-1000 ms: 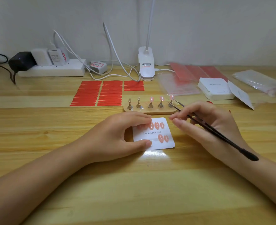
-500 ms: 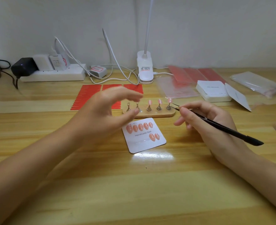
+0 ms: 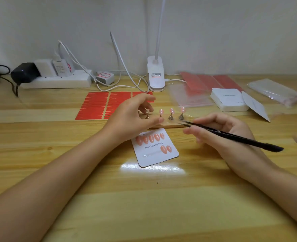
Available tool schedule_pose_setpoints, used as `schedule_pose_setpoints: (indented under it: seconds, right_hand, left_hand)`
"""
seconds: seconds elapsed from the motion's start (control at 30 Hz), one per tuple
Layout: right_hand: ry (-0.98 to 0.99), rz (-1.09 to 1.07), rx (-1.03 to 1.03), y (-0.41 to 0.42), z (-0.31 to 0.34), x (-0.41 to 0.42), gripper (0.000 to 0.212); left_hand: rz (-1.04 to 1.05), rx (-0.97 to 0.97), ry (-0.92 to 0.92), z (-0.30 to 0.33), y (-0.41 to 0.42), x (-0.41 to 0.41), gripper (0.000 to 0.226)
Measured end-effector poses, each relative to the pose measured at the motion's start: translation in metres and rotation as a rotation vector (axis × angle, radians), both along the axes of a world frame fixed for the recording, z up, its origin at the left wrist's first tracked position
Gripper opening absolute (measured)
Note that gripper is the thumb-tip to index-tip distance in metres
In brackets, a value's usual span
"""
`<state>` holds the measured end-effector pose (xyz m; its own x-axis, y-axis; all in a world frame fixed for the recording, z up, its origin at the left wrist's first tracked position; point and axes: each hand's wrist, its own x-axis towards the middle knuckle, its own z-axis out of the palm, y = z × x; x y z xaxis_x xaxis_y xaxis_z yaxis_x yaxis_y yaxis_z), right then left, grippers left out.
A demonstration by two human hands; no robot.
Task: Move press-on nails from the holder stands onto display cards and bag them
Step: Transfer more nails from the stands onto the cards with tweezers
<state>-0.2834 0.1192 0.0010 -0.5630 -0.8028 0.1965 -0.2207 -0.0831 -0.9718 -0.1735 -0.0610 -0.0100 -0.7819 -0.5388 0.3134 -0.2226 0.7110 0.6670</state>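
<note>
A white display card (image 3: 155,151) printed "Handmade Nail" lies on the table with several pink nails stuck on it. Behind it a wooden base (image 3: 168,126) carries small metal holder stands; three of them hold pink nails (image 3: 171,110). My left hand (image 3: 132,119) hovers over the left part of the base. Its fingers curve above the stands and its thumb tip is beside the nail on the middle stand (image 3: 161,111); it grips nothing that I can see. My right hand (image 3: 219,131) holds black tweezers (image 3: 231,136), tips just below the rightmost stand (image 3: 181,117).
Red adhesive tab sheets (image 3: 95,105) lie behind the left hand. A power strip (image 3: 56,81) with plugs and a clip lamp (image 3: 156,74) stand at the wall. Clear bags (image 3: 189,96), a stack of white cards (image 3: 229,100) and more bags (image 3: 275,92) lie at the right.
My left hand has lifted off the display card and moved up to the holder stands. The card now lies uncovered and turned a little. The tweezers have tilted flatter, tips still near the rightmost stand.
</note>
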Motion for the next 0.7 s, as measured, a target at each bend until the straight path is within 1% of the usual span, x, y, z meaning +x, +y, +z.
schedule_pose_setpoints:
  seconds: [0.07,0.17,0.23,0.33,0.4,0.47,0.6,0.7]
  right_hand:
    - [0.043,0.045,0.039,0.002,0.001,-0.002,0.013]
    - [0.070,0.084,0.082,0.004,0.002,-0.004,0.016]
    - [0.072,0.108,0.093,0.003,0.002,-0.004,0.015]
    - [0.127,0.137,0.104,0.002,0.002,-0.004,0.009]
    - [0.127,0.130,0.120,0.002,0.002,-0.004,0.010]
    - [0.105,0.122,0.139,0.002,0.002,-0.003,0.014]
    - [0.126,0.134,0.130,0.000,0.003,-0.001,0.016]
    - [0.126,0.158,0.136,-0.002,0.003,0.001,0.005]
  left_hand:
    - [0.012,-0.102,0.008,0.002,0.003,0.004,0.044]
    - [-0.039,-0.205,0.014,0.016,0.010,0.017,0.020]
    - [-0.139,-0.251,-0.034,0.020,0.017,0.030,0.014]
    - [-0.188,-0.332,-0.120,0.011,0.024,0.048,0.029]
    - [-0.186,-0.367,-0.167,0.003,0.028,0.055,0.045]
    - [-0.195,-0.350,-0.195,-0.002,0.028,0.056,0.057]
    - [-0.231,-0.281,-0.191,-0.005,0.027,0.055,0.058]
    - [-0.260,-0.256,-0.191,-0.007,0.026,0.054,0.057]
